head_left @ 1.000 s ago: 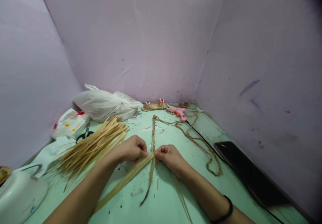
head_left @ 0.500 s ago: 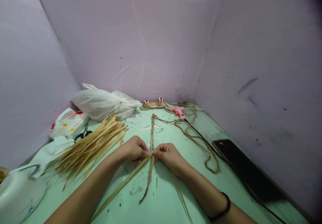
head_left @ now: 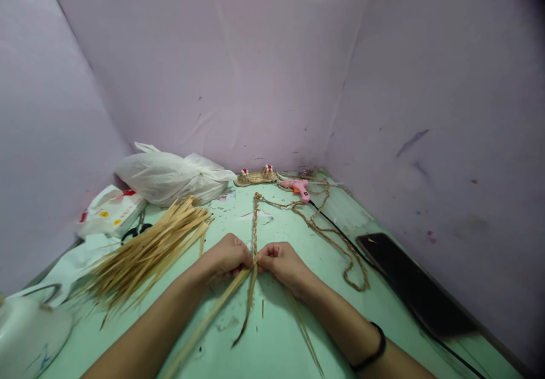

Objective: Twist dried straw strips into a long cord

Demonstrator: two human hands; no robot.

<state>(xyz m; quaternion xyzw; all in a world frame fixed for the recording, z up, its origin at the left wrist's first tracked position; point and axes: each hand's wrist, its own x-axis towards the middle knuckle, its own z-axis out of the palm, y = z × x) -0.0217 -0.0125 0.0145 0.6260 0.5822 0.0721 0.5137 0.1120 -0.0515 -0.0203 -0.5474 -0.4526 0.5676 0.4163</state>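
Note:
A thin straw braid runs straight away from me over the green table, and its far end bends right into a long loose cord. At its near end, my left hand pinches one of the flat straw strands. My right hand is closed on another strand, which trails out below the wrist toward me. Between the hands a third strand with a dark tip hangs free. The fingertips of both hands nearly meet at the braid.
To the left lie a bundle of dry straw strips, black-handled scissors, a white bag and a white bowl. A pink glue gun, woven slippers and braided cord lie behind. A black phone-like slab lies right.
The view has shifted slightly. My left fingers have moved in closer to the braid, and the left strand has swung a little toward the middle. Both hands keep their pinch.

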